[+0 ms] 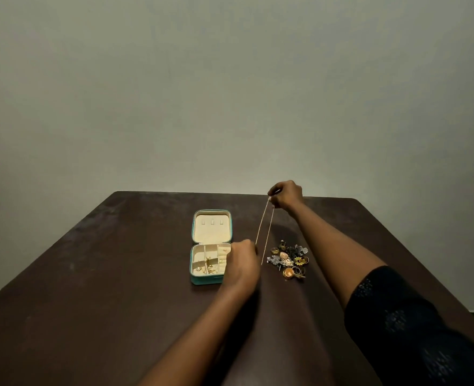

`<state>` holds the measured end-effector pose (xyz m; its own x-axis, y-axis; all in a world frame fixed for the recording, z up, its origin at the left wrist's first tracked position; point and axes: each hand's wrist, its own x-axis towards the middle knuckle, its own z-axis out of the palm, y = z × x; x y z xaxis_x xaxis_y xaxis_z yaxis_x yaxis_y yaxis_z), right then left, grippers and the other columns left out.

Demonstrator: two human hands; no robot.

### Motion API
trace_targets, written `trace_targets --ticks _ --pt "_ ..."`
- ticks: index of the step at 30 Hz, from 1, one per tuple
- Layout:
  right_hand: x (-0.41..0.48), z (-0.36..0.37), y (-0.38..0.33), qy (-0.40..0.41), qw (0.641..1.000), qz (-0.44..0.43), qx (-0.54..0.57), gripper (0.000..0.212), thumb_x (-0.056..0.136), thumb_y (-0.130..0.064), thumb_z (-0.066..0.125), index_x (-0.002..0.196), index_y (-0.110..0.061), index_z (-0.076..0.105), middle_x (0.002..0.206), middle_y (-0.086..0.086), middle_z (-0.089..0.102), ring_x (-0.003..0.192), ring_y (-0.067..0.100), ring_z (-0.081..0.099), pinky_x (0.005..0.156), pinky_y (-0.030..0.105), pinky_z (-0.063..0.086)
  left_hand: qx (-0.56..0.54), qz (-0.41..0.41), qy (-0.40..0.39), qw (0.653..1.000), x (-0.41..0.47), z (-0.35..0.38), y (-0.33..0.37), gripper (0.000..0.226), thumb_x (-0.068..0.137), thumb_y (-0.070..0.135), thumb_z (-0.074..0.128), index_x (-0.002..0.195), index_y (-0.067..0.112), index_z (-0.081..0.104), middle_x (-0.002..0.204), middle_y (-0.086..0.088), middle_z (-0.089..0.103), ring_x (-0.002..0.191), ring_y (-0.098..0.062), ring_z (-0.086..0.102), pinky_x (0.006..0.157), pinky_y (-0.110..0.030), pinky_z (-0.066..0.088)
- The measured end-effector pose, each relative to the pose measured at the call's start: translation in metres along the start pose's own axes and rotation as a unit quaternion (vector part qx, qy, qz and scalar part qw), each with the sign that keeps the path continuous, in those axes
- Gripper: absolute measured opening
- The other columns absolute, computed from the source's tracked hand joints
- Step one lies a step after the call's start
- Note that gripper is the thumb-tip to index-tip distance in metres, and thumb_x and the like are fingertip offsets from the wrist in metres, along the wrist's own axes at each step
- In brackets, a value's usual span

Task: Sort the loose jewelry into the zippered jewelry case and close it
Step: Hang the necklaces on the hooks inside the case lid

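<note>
We read no text, label, brand, number or sign anywhere: teal jewelry case [208,280] unmarked as far as we see, dark sleeve [414,330] shows pattern only, no letters

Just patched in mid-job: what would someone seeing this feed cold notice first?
A thin gold chain hangs doubled from the right hand, raised over the far edge of the table, down to the left hand. Beside that hand sits the open teal jewelry case, a few gold pieces in its cream tray, and right of it a heap of loose jewelry.
</note>
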<state>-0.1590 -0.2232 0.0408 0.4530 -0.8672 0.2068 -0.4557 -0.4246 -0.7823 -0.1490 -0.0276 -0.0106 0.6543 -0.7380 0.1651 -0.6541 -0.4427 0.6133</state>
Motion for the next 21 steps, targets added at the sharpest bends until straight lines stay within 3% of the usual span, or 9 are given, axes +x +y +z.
trace_targets --ticks 3,8,14,18,21 --pt "0.012 0.015 0.016 -0.023 0.999 0.006 -0.032 0.013 0.081 0.003 0.067 0.094 0.005 0.070 0.093 0.022 0.069 0.067 0.021 0.066 0.068 0.027 0.057 0.017 -0.016 -0.026 0.999 0.003 0.006 0.003 0.016 0.085 0.005 0.053 0.094 0.002 0.066 0.093 -0.019 0.066 0.087 -0.033 0.065 0.071 -0.038 0.050" --pt "0.029 0.038 0.042 -0.058 0.995 0.018 -0.075 0.015 0.084 -0.004 0.066 0.096 0.002 0.071 0.093 0.017 0.071 0.056 0.005 0.056 0.048 0.013 0.048 0.049 -0.002 -0.064 0.997 -0.001 0.016 0.004 0.019 0.093 0.013 0.050 0.106 0.001 0.058 0.107 -0.017 0.058 0.101 -0.032 0.059 0.078 -0.036 0.047" --pt "0.039 0.057 0.056 -0.097 0.980 -0.030 -0.171 0.020 0.079 -0.007 0.071 0.098 -0.005 0.073 0.105 0.013 0.070 0.098 0.020 0.064 0.084 0.028 0.051 0.096 0.001 -0.110 0.989 0.000 0.022 0.003 0.020 0.095 0.006 0.046 0.111 0.002 0.056 0.114 -0.018 0.056 0.108 -0.034 0.058 0.085 -0.038 0.048" --pt "0.045 0.064 0.061 -0.107 0.974 -0.050 -0.195 0.022 0.077 -0.009 0.073 0.099 -0.007 0.073 0.104 0.013 0.071 0.097 0.021 0.065 0.091 0.033 0.052 0.110 0.024 -0.119 0.986 -0.002 0.023 0.000 0.018 0.094 0.007 0.047 0.110 0.003 0.055 0.117 -0.016 0.052 0.109 -0.032 0.057 0.087 -0.036 0.047" --pt "0.044 0.067 0.063 -0.103 0.967 -0.087 -0.216 0.018 0.079 -0.003 0.069 0.097 -0.005 0.074 0.100 0.018 0.072 0.092 0.026 0.067 0.087 0.034 0.053 0.127 0.037 -0.118 0.984 -0.003 0.024 0.001 0.019 0.095 0.006 0.044 0.110 0.002 0.054 0.117 -0.017 0.051 0.109 -0.034 0.056 0.086 -0.038 0.045"
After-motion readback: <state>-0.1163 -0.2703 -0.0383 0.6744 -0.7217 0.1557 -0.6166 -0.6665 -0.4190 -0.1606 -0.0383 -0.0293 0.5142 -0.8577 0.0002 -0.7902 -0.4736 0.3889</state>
